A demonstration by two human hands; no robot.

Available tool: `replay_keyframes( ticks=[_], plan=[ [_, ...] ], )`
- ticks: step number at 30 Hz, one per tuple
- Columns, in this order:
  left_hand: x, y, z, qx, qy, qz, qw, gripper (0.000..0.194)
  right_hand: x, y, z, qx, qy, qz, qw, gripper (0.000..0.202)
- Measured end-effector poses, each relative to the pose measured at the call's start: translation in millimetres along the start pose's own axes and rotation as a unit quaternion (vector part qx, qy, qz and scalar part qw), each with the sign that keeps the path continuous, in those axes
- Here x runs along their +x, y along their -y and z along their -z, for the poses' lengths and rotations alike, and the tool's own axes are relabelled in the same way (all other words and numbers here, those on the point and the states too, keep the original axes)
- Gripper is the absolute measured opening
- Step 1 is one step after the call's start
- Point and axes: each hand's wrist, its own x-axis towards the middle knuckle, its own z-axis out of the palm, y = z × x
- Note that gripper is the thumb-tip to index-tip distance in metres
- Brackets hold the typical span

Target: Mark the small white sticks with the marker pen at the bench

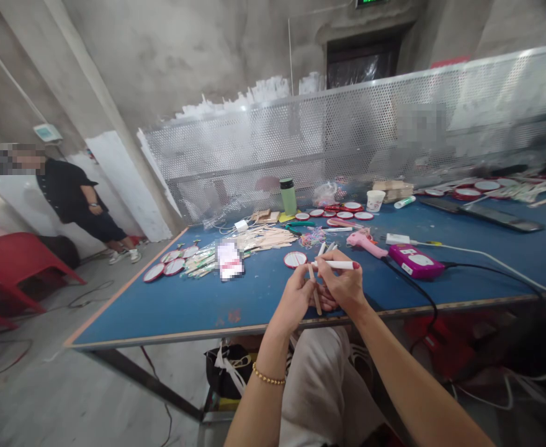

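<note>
Near the desk's [254, 313] front edge, the left hand [297, 294] pinches the stick [317, 298], the right [346, 284] grips the pen [340, 265]. Best, I'd judge: brace the stick firmly — keep the pen's touch light.

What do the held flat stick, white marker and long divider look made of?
Flat stick: probably bare wood; matte, light tan.
White marker: likely plastic; smooth, even white barrel with red end.
Divider: likely metal sheet; grey, regular perforations. Bare or coated, I can't tell.
</note>
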Motion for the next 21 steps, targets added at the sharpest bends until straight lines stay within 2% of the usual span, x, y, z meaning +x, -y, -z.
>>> replay_keyframes(
  ticks=[16, 21],
  plan=[
    [-0.5, -2.4, -2.6, 0.01, 0.003, -0.003, 1.0, 0.035, 0.0, -5.9, 4.2, 0.028, 0.02, -0.022, 0.999, 0.02],
    [3.7, 1.7, -1.1, -0.001, 0.012, -0.004, 1.0, 0.038, 2.5, -6.8, 4.9, 0.028, 0.019, -0.031, 0.999, 0.02]
  ],
)
